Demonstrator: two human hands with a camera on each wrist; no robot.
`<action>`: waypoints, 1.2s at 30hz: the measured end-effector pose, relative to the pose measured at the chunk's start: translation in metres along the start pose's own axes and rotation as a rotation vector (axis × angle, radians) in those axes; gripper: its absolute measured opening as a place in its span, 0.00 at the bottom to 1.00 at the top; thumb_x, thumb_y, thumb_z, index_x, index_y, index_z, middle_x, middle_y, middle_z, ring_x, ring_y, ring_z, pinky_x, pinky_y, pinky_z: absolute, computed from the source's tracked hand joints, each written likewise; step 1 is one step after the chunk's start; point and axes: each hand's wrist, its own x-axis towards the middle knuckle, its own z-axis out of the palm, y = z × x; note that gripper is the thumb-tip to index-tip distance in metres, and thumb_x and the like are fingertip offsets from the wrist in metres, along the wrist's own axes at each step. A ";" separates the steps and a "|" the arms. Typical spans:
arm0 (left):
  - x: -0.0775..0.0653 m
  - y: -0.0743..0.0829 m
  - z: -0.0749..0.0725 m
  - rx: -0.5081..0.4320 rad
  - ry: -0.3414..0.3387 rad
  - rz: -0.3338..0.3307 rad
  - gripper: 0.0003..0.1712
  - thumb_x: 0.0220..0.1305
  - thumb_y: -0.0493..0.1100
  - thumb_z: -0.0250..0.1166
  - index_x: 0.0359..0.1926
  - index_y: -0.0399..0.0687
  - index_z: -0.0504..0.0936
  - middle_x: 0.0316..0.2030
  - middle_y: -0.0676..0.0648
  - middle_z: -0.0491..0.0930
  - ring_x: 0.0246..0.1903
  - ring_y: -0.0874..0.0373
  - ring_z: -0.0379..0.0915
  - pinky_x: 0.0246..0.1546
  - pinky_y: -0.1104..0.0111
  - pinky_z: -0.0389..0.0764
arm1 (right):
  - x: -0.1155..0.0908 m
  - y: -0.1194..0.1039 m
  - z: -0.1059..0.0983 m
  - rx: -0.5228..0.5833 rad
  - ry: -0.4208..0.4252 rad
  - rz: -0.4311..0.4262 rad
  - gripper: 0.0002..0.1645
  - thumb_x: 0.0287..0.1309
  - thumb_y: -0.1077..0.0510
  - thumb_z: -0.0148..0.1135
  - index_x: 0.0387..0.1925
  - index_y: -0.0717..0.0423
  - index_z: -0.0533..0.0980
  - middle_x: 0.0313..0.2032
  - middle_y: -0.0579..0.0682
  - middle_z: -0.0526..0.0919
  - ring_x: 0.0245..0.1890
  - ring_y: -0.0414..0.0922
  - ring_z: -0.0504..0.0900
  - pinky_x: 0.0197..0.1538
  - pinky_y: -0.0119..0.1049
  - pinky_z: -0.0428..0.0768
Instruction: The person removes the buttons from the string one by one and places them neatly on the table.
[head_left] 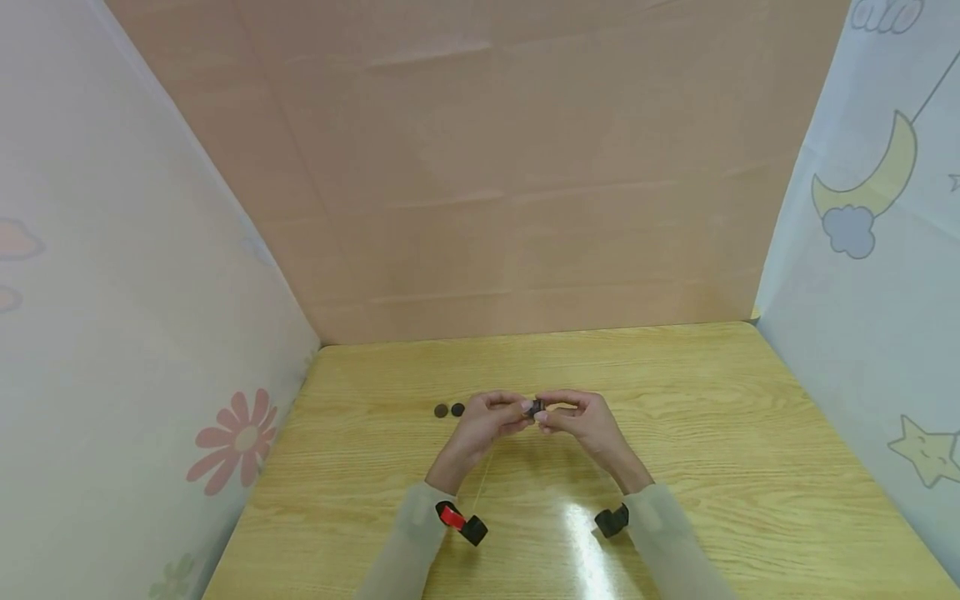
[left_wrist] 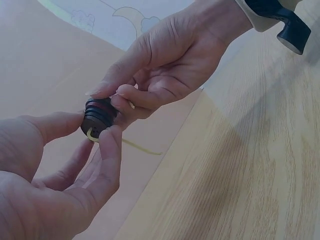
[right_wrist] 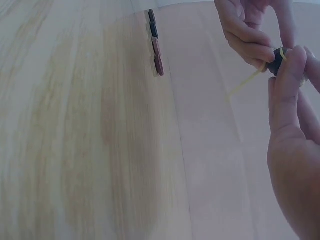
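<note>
Thumb and fingers of my left hand (head_left: 486, 421) pinch one end of a small stack of dark round buttons (left_wrist: 100, 113). The other end is pinched by my right hand (head_left: 581, 417), so the stack is held between both hands above the table. A yellow thread (left_wrist: 142, 147) loops through the holes of the end button and trails loose; in the right wrist view this thread (right_wrist: 244, 86) hangs beside the left fingers. The fingers cover part of the stack, and I cannot count its buttons.
Several loose dark and brown buttons (right_wrist: 155, 46) lie in a row on the wood-grain table (head_left: 360, 475), left of the hands; the head view shows a brown button (head_left: 440, 411) and a black button (head_left: 458, 409). Patterned walls (head_left: 150, 250) flank the table.
</note>
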 end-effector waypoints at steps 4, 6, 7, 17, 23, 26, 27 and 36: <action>0.000 0.001 0.001 0.003 0.005 -0.002 0.17 0.70 0.41 0.71 0.53 0.34 0.84 0.47 0.44 0.87 0.45 0.58 0.88 0.53 0.66 0.88 | 0.000 0.000 -0.001 -0.073 -0.004 0.016 0.31 0.65 0.57 0.73 0.65 0.69 0.77 0.56 0.64 0.87 0.43 0.43 0.92 0.52 0.42 0.90; 0.000 0.001 0.001 0.007 0.003 -0.001 0.16 0.70 0.41 0.72 0.53 0.34 0.85 0.46 0.45 0.87 0.44 0.58 0.88 0.52 0.65 0.88 | 0.000 -0.001 -0.001 -0.114 -0.008 0.015 0.31 0.65 0.56 0.73 0.65 0.68 0.78 0.55 0.62 0.88 0.44 0.46 0.92 0.52 0.40 0.89; 0.000 0.001 0.001 0.009 0.002 -0.004 0.16 0.70 0.41 0.72 0.52 0.34 0.85 0.45 0.45 0.88 0.44 0.58 0.88 0.52 0.65 0.89 | 0.000 -0.001 -0.001 -0.128 -0.010 0.011 0.31 0.65 0.57 0.73 0.65 0.68 0.77 0.53 0.61 0.89 0.44 0.48 0.92 0.52 0.41 0.89; 0.001 0.001 0.001 0.047 -0.015 -0.028 0.16 0.69 0.42 0.73 0.51 0.34 0.87 0.49 0.43 0.86 0.45 0.57 0.88 0.53 0.64 0.89 | 0.003 -0.004 0.003 -0.165 -0.002 0.030 0.28 0.61 0.54 0.77 0.60 0.60 0.83 0.40 0.44 0.92 0.38 0.56 0.90 0.49 0.55 0.89; 0.001 0.001 -0.001 0.064 -0.014 -0.015 0.17 0.68 0.43 0.73 0.52 0.35 0.87 0.48 0.43 0.87 0.44 0.56 0.89 0.54 0.61 0.88 | 0.003 -0.005 0.005 -0.128 0.001 0.004 0.26 0.61 0.56 0.77 0.58 0.63 0.84 0.41 0.42 0.93 0.38 0.52 0.91 0.46 0.42 0.90; 0.001 0.003 -0.001 0.067 -0.020 -0.010 0.17 0.68 0.43 0.73 0.52 0.35 0.87 0.48 0.44 0.87 0.44 0.57 0.89 0.53 0.62 0.89 | 0.002 -0.005 0.005 -0.128 0.016 0.014 0.27 0.60 0.55 0.78 0.58 0.63 0.84 0.43 0.46 0.93 0.39 0.53 0.91 0.46 0.40 0.90; 0.000 0.003 -0.002 0.066 -0.019 -0.009 0.17 0.68 0.43 0.73 0.52 0.36 0.87 0.48 0.43 0.88 0.43 0.57 0.89 0.54 0.60 0.88 | 0.002 -0.005 0.005 -0.131 0.022 0.017 0.27 0.60 0.55 0.78 0.58 0.63 0.84 0.45 0.49 0.93 0.40 0.52 0.92 0.46 0.40 0.90; -0.002 0.007 -0.016 0.077 0.032 0.007 0.22 0.69 0.42 0.73 0.57 0.30 0.84 0.53 0.31 0.86 0.44 0.55 0.90 0.60 0.52 0.85 | 0.001 -0.005 -0.005 -0.153 0.039 0.009 0.28 0.61 0.55 0.77 0.59 0.65 0.83 0.56 0.64 0.88 0.42 0.44 0.92 0.47 0.37 0.90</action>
